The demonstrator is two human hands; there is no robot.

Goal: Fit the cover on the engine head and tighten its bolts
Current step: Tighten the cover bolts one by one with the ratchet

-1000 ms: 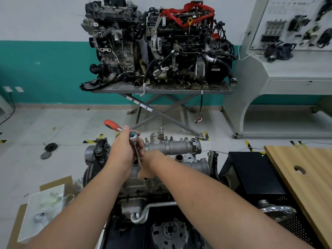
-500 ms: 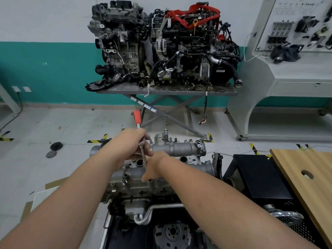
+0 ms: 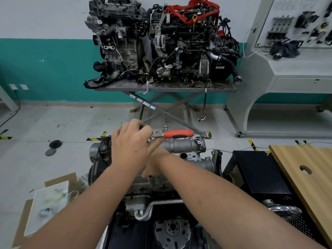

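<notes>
The engine head (image 3: 154, 184) sat low and central, directly below the camera, with the cover (image 3: 183, 146) seated on its far upper side. The right hand (image 3: 154, 164) lay over the head beneath the left wrist — fingers mostly hidden, so its grip could not be determined. The left hand (image 3: 131, 146) was curled over the ratchet (image 3: 172, 134) head; the red handle pointed right, roughly level. Beyond, two engines (image 3: 161, 44) stood on a lift table (image 3: 165, 88).
</notes>
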